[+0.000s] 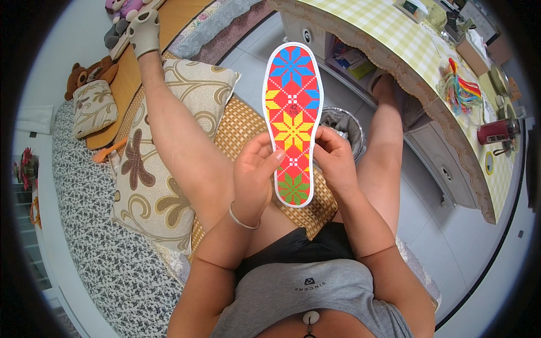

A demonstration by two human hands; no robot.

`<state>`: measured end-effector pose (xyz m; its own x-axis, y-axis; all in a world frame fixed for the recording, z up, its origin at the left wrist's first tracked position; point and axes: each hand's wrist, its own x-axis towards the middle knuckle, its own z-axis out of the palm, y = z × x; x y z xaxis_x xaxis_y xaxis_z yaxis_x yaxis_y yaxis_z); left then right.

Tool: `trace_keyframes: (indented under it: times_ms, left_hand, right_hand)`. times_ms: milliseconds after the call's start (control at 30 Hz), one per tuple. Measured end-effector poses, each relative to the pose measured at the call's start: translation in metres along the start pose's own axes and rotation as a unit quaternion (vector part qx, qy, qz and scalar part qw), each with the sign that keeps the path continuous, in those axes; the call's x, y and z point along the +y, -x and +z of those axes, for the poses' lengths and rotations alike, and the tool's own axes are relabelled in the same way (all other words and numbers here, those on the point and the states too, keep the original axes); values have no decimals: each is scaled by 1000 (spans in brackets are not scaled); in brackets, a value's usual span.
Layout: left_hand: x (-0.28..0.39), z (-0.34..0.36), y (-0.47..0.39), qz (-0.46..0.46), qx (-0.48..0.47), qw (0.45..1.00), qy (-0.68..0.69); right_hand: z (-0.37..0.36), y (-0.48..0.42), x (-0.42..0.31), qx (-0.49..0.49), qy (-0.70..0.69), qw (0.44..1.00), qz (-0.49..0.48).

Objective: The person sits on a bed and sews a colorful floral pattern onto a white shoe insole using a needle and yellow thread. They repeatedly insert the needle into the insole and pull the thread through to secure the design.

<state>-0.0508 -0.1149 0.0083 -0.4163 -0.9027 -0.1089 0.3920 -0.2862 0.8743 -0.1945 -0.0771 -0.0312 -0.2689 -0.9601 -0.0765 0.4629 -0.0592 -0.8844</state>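
Between both hands I hold a cross-stitch shoe insole (293, 122), upright in view with its wide toe end away from me. Its red face carries blue, yellow and green star-shaped flowers with white dotted lines, and a white band runs around the edge. My left hand (258, 169) grips the left edge, its thumb lying on the patterned face. My right hand (336, 158) pinches the opposite edge near the middle, fingers mostly behind it. The back of the insole is hidden.
A waste bin (359, 126) with a liner stands beyond my right hand. On the right, a checked tablecloth (389, 38) bears colourful thread skeins (463, 86) and a dark red lidded cup (496, 131). Patterned cushions (169, 203) and a teddy bear (78, 78) lie left.
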Motion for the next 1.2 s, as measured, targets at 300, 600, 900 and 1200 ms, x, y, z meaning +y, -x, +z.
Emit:
trace_keyframes:
  times_ms: [300, 600, 900, 1200]
  left_hand:
    - [-8, -24, -13, -250, -135, 896, 342]
    - [-10, -16, -10, -254, -126, 894, 346]
    - [-12, -16, -9, -256, -112, 899, 338]
    - [-13, -17, -10, -257, -114, 898, 339]
  right_hand:
    - [15, 14, -24, 47, 307, 905, -291]
    - [17, 17, -25, 36, 404, 833, -376]
    - [15, 15, -21, 40, 412, 828, -378]
    - [15, 16, -21, 36, 402, 839, -366]
